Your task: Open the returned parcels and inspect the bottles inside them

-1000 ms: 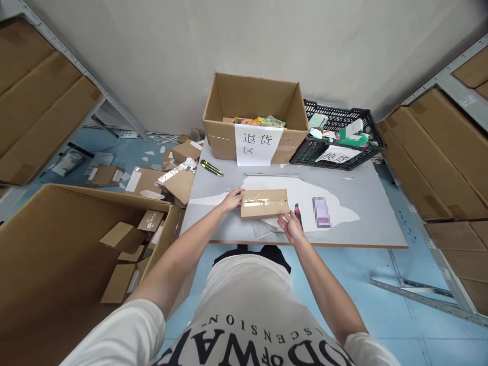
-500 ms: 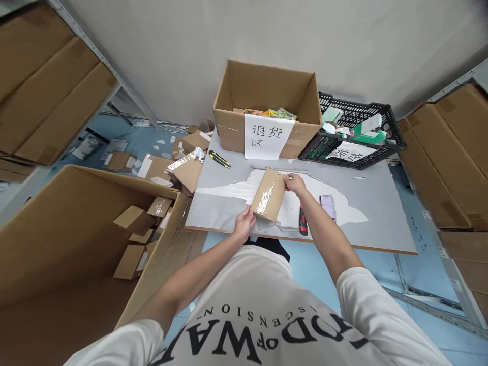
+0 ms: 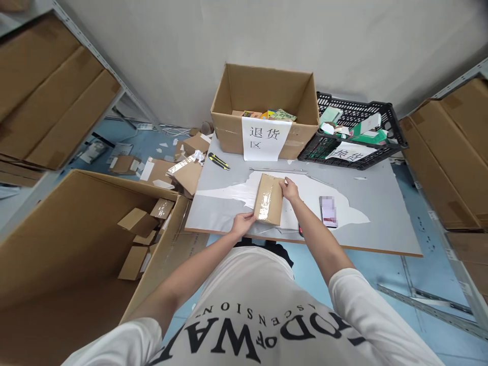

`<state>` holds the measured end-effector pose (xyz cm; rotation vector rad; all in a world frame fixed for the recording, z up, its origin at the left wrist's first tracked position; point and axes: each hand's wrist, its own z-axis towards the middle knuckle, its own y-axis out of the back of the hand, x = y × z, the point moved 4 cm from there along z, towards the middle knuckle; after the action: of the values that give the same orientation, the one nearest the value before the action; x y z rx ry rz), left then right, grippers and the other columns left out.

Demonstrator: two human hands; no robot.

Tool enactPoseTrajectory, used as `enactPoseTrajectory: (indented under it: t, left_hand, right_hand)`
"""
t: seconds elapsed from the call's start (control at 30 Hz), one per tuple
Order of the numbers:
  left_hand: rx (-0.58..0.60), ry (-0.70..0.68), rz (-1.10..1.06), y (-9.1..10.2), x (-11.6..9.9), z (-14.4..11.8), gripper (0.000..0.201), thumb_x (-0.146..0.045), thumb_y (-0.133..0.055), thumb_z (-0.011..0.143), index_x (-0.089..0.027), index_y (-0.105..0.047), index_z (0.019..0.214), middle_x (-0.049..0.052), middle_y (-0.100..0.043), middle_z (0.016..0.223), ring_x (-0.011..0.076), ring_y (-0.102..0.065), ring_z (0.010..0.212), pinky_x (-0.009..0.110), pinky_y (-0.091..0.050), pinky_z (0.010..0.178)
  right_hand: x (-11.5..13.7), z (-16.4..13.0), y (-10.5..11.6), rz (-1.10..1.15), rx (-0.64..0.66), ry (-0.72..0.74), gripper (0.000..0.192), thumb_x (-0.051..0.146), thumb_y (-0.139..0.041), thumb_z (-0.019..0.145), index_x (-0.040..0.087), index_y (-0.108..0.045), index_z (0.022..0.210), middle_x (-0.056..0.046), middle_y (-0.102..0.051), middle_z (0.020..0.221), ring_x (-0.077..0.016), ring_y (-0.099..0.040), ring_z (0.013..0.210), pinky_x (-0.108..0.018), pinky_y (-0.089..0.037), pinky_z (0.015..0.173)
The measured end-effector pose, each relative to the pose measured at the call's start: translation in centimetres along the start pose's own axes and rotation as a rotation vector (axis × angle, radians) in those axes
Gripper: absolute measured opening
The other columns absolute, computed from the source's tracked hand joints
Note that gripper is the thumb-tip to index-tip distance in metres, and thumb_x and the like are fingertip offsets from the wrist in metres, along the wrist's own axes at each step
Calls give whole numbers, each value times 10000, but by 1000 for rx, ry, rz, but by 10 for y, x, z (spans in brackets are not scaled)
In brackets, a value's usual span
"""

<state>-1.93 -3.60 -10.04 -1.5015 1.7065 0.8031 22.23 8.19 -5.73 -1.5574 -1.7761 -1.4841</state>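
A small cardboard box with a strip of shiny clear tape is between my two hands, over the worn grey-and-white tabletop. My left hand pinches its near left corner. At its far right corner, the fingers of my right hand grip the edge. Beneath my right forearm, a red and black utility knife is mostly hidden. A phone lies to the right of that forearm. Further back on the left is a yellow and black box cutter.
A large open carton with a paper sign stands at the table's back, beside a black plastic crate holding small boxes. At left, a big carton contains several small boxes. Cardboard scraps lie beside the table. Shelves with cartons flank both sides.
The box has turned more upright in view and shows more of its side face. My right forearm has shifted left and now covers most of the red knife.
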Motion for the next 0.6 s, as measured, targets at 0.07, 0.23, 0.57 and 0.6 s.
enactPoseTrajectory:
  t: [0.07, 0.23, 0.57, 0.6]
  left_hand:
    - [-10, -26, 39, 5, -3, 3, 411, -317, -765, 691, -160, -689, 1063, 97, -670, 1158, 300, -581, 1156, 432, -461, 999]
    - [48, -95, 89, 12, -27, 23, 536, -256, -750, 704, -130, -595, 1201, 155, -495, 1375, 279, -486, 1267, 402, -362, 1079]
    - [199, -211, 147, -13, -144, 120, 573, -570, -452, 879, -201, -510, 1312, 101, -328, 1502, 253, -304, 1390, 357, -342, 1057]
    - [228, -200, 160, -18, -150, 125, 576, -582, -434, 881, -202, -517, 1306, 102, -327, 1502, 254, -300, 1392, 354, -343, 1052]
  right_hand:
    - [-1, -10, 1, 2, -13, 9, 615, 321, -633, 808, 135, -447, 1364, -135, -597, 1264, -224, -503, 1236, -412, -329, 1086]
    - [-39, -73, 7, 275, 9, -50, 577, 440, -479, 886, 280, -341, 1423, -52, -395, 1471, -178, -406, 1324, -370, -397, 1049]
    - [-106, -212, -15, 1040, 92, -471, 526, 678, -455, 814, 333, -511, 1207, -61, -449, 1411, -255, -538, 1204, -484, -509, 907]
    - [-101, -213, -18, 1082, 90, -467, 508, 676, -449, 818, 330, -521, 1182, -54, -469, 1390, -248, -539, 1203, -482, -504, 920]
